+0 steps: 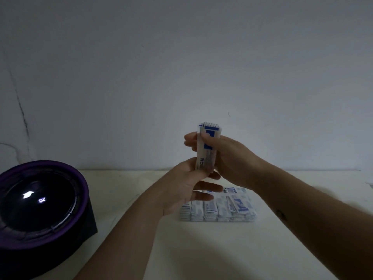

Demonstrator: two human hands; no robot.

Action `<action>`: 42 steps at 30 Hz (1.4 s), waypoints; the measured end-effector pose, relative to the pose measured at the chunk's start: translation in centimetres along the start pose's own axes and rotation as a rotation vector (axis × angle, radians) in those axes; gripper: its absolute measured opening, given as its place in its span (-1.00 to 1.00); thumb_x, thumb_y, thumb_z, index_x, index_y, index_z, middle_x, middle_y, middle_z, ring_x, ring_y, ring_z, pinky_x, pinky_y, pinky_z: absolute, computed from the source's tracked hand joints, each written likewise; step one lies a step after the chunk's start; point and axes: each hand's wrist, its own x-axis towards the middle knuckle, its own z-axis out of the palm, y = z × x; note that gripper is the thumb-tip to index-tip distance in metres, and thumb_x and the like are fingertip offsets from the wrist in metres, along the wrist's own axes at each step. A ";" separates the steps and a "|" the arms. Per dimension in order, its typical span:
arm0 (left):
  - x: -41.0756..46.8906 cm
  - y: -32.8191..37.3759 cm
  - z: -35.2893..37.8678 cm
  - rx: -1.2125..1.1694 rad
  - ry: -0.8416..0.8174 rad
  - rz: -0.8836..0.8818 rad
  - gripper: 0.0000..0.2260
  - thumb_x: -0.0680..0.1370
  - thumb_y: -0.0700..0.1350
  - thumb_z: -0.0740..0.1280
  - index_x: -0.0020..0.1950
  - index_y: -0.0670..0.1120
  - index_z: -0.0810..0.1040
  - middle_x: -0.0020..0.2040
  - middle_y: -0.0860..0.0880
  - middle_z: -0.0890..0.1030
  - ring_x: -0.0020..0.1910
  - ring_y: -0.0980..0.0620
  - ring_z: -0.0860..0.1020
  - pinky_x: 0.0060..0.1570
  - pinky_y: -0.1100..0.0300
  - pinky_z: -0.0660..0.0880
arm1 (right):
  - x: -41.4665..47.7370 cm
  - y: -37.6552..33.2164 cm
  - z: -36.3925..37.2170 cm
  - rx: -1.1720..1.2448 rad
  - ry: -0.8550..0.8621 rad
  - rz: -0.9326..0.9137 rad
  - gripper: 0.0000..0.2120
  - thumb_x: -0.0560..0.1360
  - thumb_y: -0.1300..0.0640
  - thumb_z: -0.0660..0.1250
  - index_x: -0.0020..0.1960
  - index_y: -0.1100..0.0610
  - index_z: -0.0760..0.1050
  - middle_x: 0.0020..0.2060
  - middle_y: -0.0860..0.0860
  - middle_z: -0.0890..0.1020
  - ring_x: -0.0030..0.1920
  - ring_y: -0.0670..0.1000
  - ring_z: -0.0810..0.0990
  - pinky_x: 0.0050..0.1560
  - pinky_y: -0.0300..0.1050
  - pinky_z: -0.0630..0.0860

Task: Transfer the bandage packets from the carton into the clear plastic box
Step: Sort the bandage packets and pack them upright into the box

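A stack of white-and-blue bandage packets (207,150) stands upright in the air above the table. My right hand (226,156) grips the stack near its top, fingers curled round it. My left hand (187,182) pinches the stack's lower end with thumb and fingers, the other fingers stretched out below. On the table under my hands lies the clear plastic box (250,216), filled with rows of bandage packets (222,209), one lying slanted on top. No carton is in view.
A round dark device with a purple rim (40,203) and a glowing display stands at the table's left. The pale table top (201,249) runs to a plain white wall (181,67) close behind.
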 end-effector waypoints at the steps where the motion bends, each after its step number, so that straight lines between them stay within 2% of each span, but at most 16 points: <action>1: -0.1 0.0 0.1 -0.038 -0.003 -0.006 -0.81 0.61 -0.09 0.20 0.16 -0.12 0.50 -0.14 -0.03 0.59 -0.13 -0.02 0.65 -0.30 0.25 0.52 | -0.2 0.0 -0.1 -0.043 -0.009 -0.004 -0.72 0.61 0.04 0.06 0.03 -0.02 0.56 0.17 0.00 0.55 0.19 -0.06 0.48 0.27 -0.02 0.38; 4: -0.2 0.1 0.3 -0.085 -0.014 -0.032 -0.86 0.61 -0.12 0.19 0.08 -0.12 0.50 -0.19 -0.03 0.59 -0.15 -0.05 0.66 -0.34 0.25 0.52 | -0.8 0.0 -0.8 -0.157 0.016 -0.030 -0.76 0.60 0.03 0.09 0.10 -0.05 0.52 0.12 -0.04 0.56 0.15 -0.11 0.51 0.18 -0.13 0.44; 8: -0.3 0.0 0.6 0.023 -0.062 -0.062 -0.83 0.62 -0.09 0.17 0.12 -0.13 0.46 -0.11 -0.04 0.66 -0.14 -0.03 0.66 -0.30 0.23 0.53 | -1.3 -0.3 -1.5 -0.450 0.209 -0.187 -0.71 0.57 0.07 0.20 0.28 -0.08 0.34 0.03 -0.11 0.60 0.01 -0.20 0.57 -0.13 -0.38 0.54; 11: -0.4 0.0 0.8 -0.017 -0.077 -0.057 -0.81 0.62 -0.09 0.17 0.16 -0.13 0.46 -0.06 -0.04 0.67 -0.18 0.01 0.65 -0.32 0.25 0.53 | -1.6 -0.6 -1.5 -0.590 0.215 -0.261 -0.70 0.57 0.15 0.21 0.24 -0.13 0.35 -0.11 -0.14 0.62 -0.06 -0.23 0.60 -0.12 -0.39 0.56; 14: -0.3 0.1 0.9 -0.096 -0.083 -0.021 -0.79 0.60 -0.08 0.19 0.17 -0.11 0.49 -0.05 -0.04 0.66 -0.27 0.08 0.61 -0.34 0.26 0.52 | -1.8 -0.7 -1.0 -0.625 0.180 -0.285 -0.77 0.58 0.17 0.20 0.10 -0.15 0.43 -0.17 -0.11 0.62 -0.11 -0.22 0.61 -0.16 -0.36 0.56; 16: -0.3 0.1 1.0 -0.102 -0.078 0.002 -0.83 0.60 -0.08 0.20 0.10 -0.10 0.52 -0.13 -0.03 0.64 -0.36 0.12 0.54 -0.37 0.28 0.49 | -1.8 -1.0 -0.8 -0.608 0.164 -0.291 -0.82 0.57 0.16 0.21 0.05 -0.12 0.46 -0.19 -0.09 0.61 -0.15 -0.22 0.61 -0.22 -0.37 0.54; 20: 0.0 0.1 0.7 -0.129 -0.025 0.016 -0.87 0.60 -0.12 0.21 0.07 -0.12 0.51 -0.27 -0.01 0.54 -0.45 0.14 0.37 -0.43 0.31 0.41 | -1.8 -2.0 -1.3 -0.536 0.151 -0.226 -0.85 0.57 0.14 0.22 0.12 -0.01 0.44 -0.21 -0.09 0.56 -0.38 -0.26 0.53 -0.35 -0.41 0.44; 24: 0.3 -0.2 0.1 0.126 0.060 0.037 -0.83 0.63 -0.08 0.17 0.13 -0.10 0.48 -0.26 0.04 0.55 -0.44 0.15 0.35 -0.39 0.29 0.38 | -1.6 -2.2 -1.7 -0.653 0.176 -0.188 -0.81 0.54 0.23 0.26 0.12 0.04 0.50 -0.23 -0.10 0.60 -0.42 -0.24 0.50 -0.34 -0.39 0.47; 27: 0.2 -0.2 0.4 0.227 0.085 0.038 -0.81 0.64 -0.08 0.13 0.16 -0.11 0.45 -0.25 0.04 0.52 -0.42 0.15 0.37 -0.31 0.26 0.39 | -1.5 -1.8 -1.3 -0.773 0.187 -0.228 -0.81 0.55 0.22 0.24 0.11 0.04 0.51 -0.23 -0.15 0.60 -0.38 -0.25 0.53 -0.30 -0.41 0.48; 30: 0.3 -0.2 0.6 0.277 0.108 0.054 -0.81 0.65 -0.07 0.12 0.15 -0.09 0.45 -0.22 0.05 0.54 -0.38 0.15 0.41 -0.25 0.24 0.43 | -1.3 -1.4 -1.4 -0.773 0.208 -0.248 -0.84 0.55 0.22 0.25 0.09 0.04 0.51 -0.25 -0.13 0.60 -0.37 -0.21 0.53 -0.29 -0.38 0.49; 32: 0.6 -0.5 0.5 0.394 0.154 0.081 -0.80 0.64 -0.03 0.12 0.18 -0.05 0.45 -0.10 0.09 0.58 -0.27 0.14 0.50 -0.13 0.19 0.48 | -0.6 -0.6 -2.3 -0.688 0.239 -0.209 -0.86 0.53 0.25 0.27 0.05 0.11 0.54 -0.31 -0.07 0.61 -0.39 -0.20 0.53 -0.29 -0.36 0.51; 34: 1.1 -1.5 0.2 0.651 0.268 0.127 -0.78 0.64 0.00 0.11 0.25 0.02 0.40 0.06 0.13 0.55 -0.06 0.13 0.55 0.00 0.18 0.48 | 0.5 0.6 -3.9 -0.573 0.330 -0.102 -0.87 0.52 0.28 0.29 0.05 0.17 0.54 -0.33 0.00 0.61 -0.38 -0.15 0.53 -0.29 -0.32 0.53; 36: 1.4 -2.6 -0.4 0.932 0.355 0.151 -0.76 0.64 -0.04 0.08 0.28 0.07 0.39 0.14 0.13 0.55 0.09 0.10 0.53 0.18 0.10 0.41 | 1.5 1.9 -5.3 -0.462 0.380 0.060 -0.88 0.52 0.30 0.29 0.04 0.21 0.53 -0.29 0.06 0.59 -0.34 -0.09 0.52 -0.27 -0.27 0.53; 38: 1.7 -3.7 -1.0 1.182 0.334 0.089 -0.75 0.63 -0.06 0.02 0.23 0.12 0.39 0.15 0.15 0.58 0.17 0.10 0.50 0.37 -0.04 0.22 | 2.3 3.4 -5.9 -0.429 0.335 0.236 -0.88 0.51 0.32 0.29 0.04 0.20 0.50 -0.25 0.08 0.57 -0.31 -0.06 0.51 -0.30 -0.28 0.51; 40: 1.9 -4.3 -1.3 1.317 0.273 -0.012 -0.73 0.64 -0.05 -0.03 0.22 0.14 0.38 0.15 0.14 0.58 0.24 0.10 0.44 0.44 -0.13 0.00 | 2.9 4.7 -6.0 -0.461 0.261 0.365 -0.86 0.51 0.33 0.29 0.05 0.19 0.50 -0.24 0.10 0.57 -0.32 -0.06 0.50 -0.34 -0.29 0.49; 42: 2.0 -4.3 -1.3 1.374 0.246 -0.037 -0.71 0.64 -0.04 -0.05 0.22 0.14 0.39 0.15 0.13 0.57 0.26 0.09 0.41 0.45 -0.18 -0.10 | 3.3 5.7 -5.8 -0.509 0.194 0.442 -0.86 0.52 0.32 0.29 0.06 0.21 0.51 -0.26 0.11 0.57 -0.33 -0.05 0.50 -0.33 -0.27 0.49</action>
